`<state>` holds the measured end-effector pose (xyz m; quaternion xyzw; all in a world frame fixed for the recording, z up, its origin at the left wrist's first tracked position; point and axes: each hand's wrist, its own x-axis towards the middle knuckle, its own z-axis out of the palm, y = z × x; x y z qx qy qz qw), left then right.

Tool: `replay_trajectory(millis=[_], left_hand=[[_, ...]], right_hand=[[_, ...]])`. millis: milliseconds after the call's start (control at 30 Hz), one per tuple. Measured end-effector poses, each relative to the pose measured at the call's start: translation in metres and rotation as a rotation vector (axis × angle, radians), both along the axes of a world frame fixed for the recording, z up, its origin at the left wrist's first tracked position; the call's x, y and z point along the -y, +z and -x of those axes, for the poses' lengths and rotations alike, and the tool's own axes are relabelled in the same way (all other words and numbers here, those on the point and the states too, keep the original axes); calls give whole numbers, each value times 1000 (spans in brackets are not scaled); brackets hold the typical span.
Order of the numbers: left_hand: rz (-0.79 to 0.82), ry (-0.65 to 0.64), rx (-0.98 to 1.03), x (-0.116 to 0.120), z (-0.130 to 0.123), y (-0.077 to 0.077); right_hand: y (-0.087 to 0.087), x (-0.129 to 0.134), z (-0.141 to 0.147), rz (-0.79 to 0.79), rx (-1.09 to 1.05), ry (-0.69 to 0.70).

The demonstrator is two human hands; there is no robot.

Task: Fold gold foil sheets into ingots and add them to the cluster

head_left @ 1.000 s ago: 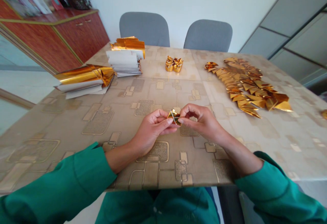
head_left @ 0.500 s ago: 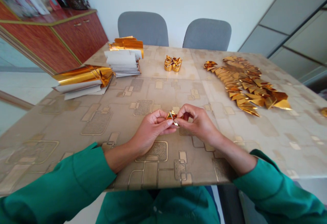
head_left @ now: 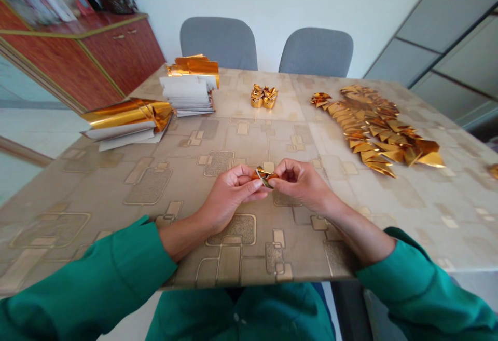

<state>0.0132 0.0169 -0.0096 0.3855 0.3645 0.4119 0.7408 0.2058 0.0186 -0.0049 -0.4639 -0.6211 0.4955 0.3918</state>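
A small folded piece of gold foil paper point(head_left: 265, 176) is held between my two hands, a little above the table near its front edge. My left hand point(head_left: 238, 189) pinches its left end between thumb and fingers. At the right end, my right hand point(head_left: 298, 182) grips it with thumb and forefinger. The piece shows a hollow middle and a pale edge; my fingertips hide its ends. Beyond my hands stands a small cluster of folded gold shapes point(head_left: 264, 97). A spread heap of folded gold pieces point(head_left: 383, 128) lies to the right.
At the back left stands a stack of white-backed gold paper sheets point(head_left: 187, 93), with bent gold sheets point(head_left: 128, 119) in front of it. A patterned cloth covers the table point(head_left: 148, 185). Two grey chairs point(head_left: 218, 44) stand at the far side. A wooden cabinet point(head_left: 116, 60) is at left.
The gold piece between my fingers has opened wider across its middle. My right hand has shifted slightly, its fingers nearer the piece's right end. The other things stay put.
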Motion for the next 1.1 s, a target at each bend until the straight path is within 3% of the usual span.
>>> replay_trajectory(millis=[267, 467, 667, 867, 1100], left_hand=[[45, -9, 12, -1, 1, 3], [14, -52, 3, 1, 1, 4], [21, -32, 26, 1, 0, 1], [31, -24, 11, 1, -1, 0], [-49, 16, -117, 2, 0, 5]], right_hand=[[9, 1, 2, 37, -151, 98], [5, 1, 2, 25, -65, 53], [6, -1, 1, 49, -30, 102], [2, 0, 3, -32, 11, 57], [6, 3, 5, 29, 88, 113]])
